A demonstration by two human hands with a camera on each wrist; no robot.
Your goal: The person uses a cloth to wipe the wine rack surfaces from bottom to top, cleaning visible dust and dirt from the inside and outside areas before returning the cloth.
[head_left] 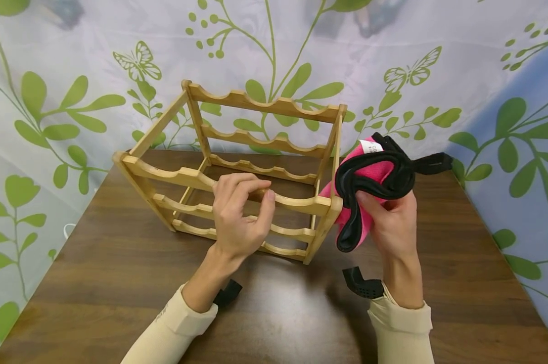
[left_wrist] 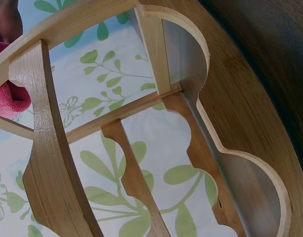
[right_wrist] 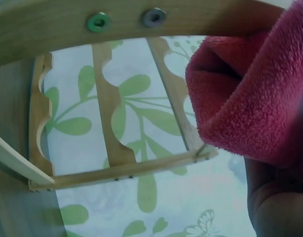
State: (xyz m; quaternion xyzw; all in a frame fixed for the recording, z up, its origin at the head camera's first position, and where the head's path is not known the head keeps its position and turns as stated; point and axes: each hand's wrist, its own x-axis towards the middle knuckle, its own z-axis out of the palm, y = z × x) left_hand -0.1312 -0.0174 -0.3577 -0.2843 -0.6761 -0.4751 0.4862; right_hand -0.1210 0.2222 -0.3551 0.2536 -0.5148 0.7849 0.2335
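Observation:
A wooden rack (head_left: 306, 205) with scalloped rails stands on the table. The left hand (head_left: 239, 217) is at its front top rail, fingers and thumb pinching the rail near the middle. The right hand (head_left: 394, 225) grips a bunched pink plush cloth (head_left: 353, 212) with black trim, a white label and a black strap hanging off to the right. The cloth lies against the rack's right end by the top corner, covering part of the side bar. In the right wrist view the pink cloth (right_wrist: 245, 98) meets the side bar (right_wrist: 205, 22), which shows two round metal fittings.
The brown table (head_left: 119, 283) runs under the rack and both arms. Behind it hangs a pale curtain (head_left: 274, 45) printed with green leaves and butterflies. Black wrist mounts (head_left: 362, 285) sit on both forearms. A white cord loop (head_left: 68, 231) shows at the left table edge.

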